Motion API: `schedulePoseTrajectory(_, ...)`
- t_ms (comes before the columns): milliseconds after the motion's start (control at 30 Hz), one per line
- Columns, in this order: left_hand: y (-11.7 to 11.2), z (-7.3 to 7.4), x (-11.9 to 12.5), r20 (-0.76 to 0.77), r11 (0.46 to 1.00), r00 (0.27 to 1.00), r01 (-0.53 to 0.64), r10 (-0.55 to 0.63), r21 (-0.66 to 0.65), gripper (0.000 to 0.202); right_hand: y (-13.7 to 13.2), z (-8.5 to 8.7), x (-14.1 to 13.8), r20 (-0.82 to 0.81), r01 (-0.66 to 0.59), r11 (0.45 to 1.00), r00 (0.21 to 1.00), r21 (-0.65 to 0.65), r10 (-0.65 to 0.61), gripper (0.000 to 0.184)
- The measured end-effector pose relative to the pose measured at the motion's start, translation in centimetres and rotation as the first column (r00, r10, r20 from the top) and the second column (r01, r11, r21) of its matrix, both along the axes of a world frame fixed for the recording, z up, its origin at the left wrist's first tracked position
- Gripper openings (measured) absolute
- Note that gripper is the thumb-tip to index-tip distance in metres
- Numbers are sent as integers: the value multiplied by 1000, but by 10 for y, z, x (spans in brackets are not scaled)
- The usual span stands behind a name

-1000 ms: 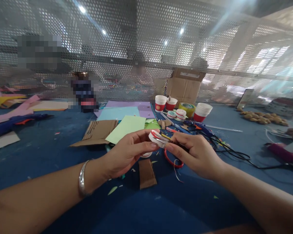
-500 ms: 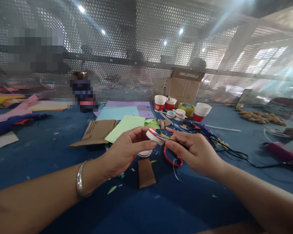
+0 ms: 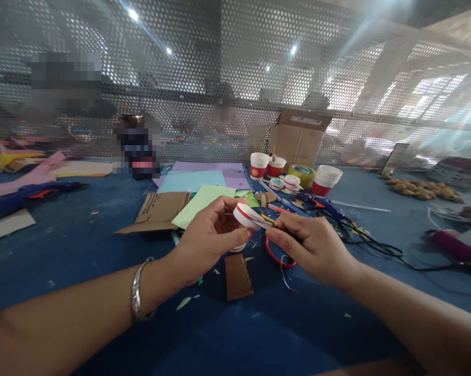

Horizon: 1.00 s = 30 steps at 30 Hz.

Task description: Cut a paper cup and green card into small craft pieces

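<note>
My left hand [image 3: 206,232], with a silver bangle at the wrist, pinches a short white paper cup piece [image 3: 245,216] with a red stripe, tilted towards the right. My right hand [image 3: 313,243] is closed around what look like scissors, mostly hidden by the fingers; a narrow tip meets the right side of the cup piece. Below the right thumb shows a red handle loop [image 3: 276,258], with a thin pale strip beside it. Another white piece [image 3: 238,248] is partly hidden under the left hand. Nearer me lies a brown cardboard piece [image 3: 238,277].
Behind my hands are green paper [image 3: 202,203], corrugated cardboard [image 3: 160,209], and paper cups [image 3: 326,180]. A blue glue gun [image 3: 325,206] with a black cable lies right, near yellow-green tape [image 3: 301,176] and a purple tool [image 3: 458,245]. A perforated metal screen [image 3: 188,115] stands beyond.
The view has shifted slightly. My left hand has turned the cup piece a little, and its opening shows more. Both hands keep their grip.
</note>
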<state>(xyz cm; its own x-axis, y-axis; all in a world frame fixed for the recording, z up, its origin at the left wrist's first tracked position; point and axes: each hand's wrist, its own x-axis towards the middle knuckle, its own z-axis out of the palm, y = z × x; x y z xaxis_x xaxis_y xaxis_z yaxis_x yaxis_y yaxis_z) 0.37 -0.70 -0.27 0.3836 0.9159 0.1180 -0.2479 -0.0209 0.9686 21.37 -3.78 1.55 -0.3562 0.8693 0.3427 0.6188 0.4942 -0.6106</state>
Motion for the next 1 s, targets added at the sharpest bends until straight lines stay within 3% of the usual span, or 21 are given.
schedulePoseTrajectory(333, -1, 10, 2, 110, 983, 992, 83, -65, -163, 33, 1, -2, 3, -8, 5, 1000, 1000, 26, -5, 42)
schedulePoseTrajectory(700, -1, 5, 2, 88, 993, 996, 23, -13, -115, 47, 1, -1, 6, 21, 43, 999, 999, 8, -43, 44)
schedulePoseTrajectory(1000, -1, -1, 4, 29, 999, 1000, 6, -5, -43, 48, 2, 0, 3, 0, -4, 999, 1000, 46, 4, 41)
